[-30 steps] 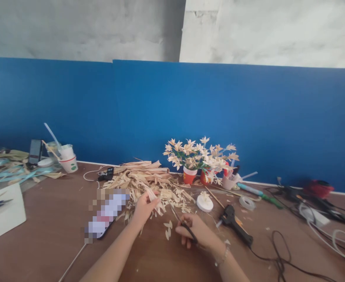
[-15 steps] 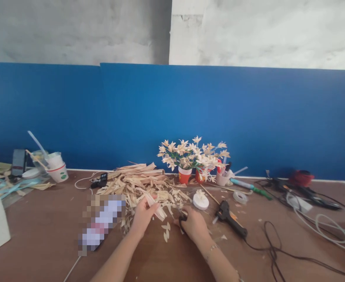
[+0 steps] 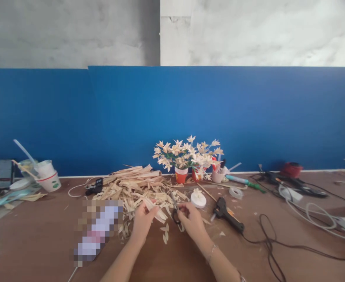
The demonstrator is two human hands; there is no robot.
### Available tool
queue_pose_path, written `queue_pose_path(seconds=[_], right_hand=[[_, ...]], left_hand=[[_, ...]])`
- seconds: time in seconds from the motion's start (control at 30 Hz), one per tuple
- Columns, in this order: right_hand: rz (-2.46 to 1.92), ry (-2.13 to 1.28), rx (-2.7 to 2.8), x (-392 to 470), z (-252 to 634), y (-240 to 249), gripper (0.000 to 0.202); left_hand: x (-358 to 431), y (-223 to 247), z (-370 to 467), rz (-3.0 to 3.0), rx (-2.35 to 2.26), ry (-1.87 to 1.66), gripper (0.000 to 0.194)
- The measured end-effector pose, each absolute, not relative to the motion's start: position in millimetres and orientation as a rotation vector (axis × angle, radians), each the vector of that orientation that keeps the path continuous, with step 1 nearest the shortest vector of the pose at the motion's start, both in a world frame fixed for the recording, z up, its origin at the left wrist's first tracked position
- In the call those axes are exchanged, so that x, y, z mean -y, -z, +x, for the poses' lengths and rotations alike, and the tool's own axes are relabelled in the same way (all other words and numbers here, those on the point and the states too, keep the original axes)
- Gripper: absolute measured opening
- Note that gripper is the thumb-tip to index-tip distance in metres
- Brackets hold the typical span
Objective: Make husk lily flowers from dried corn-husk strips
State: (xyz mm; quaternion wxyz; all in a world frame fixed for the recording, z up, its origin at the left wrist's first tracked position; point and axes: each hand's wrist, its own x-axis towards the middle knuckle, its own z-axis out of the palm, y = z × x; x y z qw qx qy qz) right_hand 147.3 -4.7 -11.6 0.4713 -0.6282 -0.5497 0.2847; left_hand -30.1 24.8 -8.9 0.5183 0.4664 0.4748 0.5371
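Observation:
My left hand (image 3: 142, 224) pinches a pale strip of dried husk (image 3: 159, 215) between thumb and fingers. In my right hand (image 3: 191, 220) are black-handled scissors (image 3: 175, 208), their blades pointing away from me toward the pile; whether the blades are parted is too small to tell. The scissors and the strip are close but appear apart. Several small cut petals (image 3: 165, 234) lie on the table between my hands. Beyond my left hand spreads a heap of dried husks (image 3: 131, 181). A white lid (image 3: 198, 200) with a pale flower on it stands just past my right hand.
Husk flowers (image 3: 186, 152) rise from red cups (image 3: 181, 176) at the back. A black glue gun (image 3: 228, 215) with its cable lies on the right, near a tape roll (image 3: 236, 192). To the left are a pixelated object (image 3: 97, 233) and a white cup (image 3: 49, 181).
My right hand has turned the scissors, so more of their blades and handles shows. The left hand still holds the husk strip. The whole view has shifted slightly.

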Motion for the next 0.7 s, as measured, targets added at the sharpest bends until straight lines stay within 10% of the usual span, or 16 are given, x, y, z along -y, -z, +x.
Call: queue_pose_path(seconds=[0.37, 0.7], right_hand=[[-1.203, -1.590, 1.035, 19.3, 121.3, 1.8, 0.021], [-1.521, -0.856, 1.804, 22.0, 138.0, 0.2, 0.010]], left_hand=[[-13.0, 5.4, -19.8, 1.169, -1.100, -1.324, 0.039], [-39.5, 13.8, -49.7, 1.280, -1.414, -1.364, 0.059]])
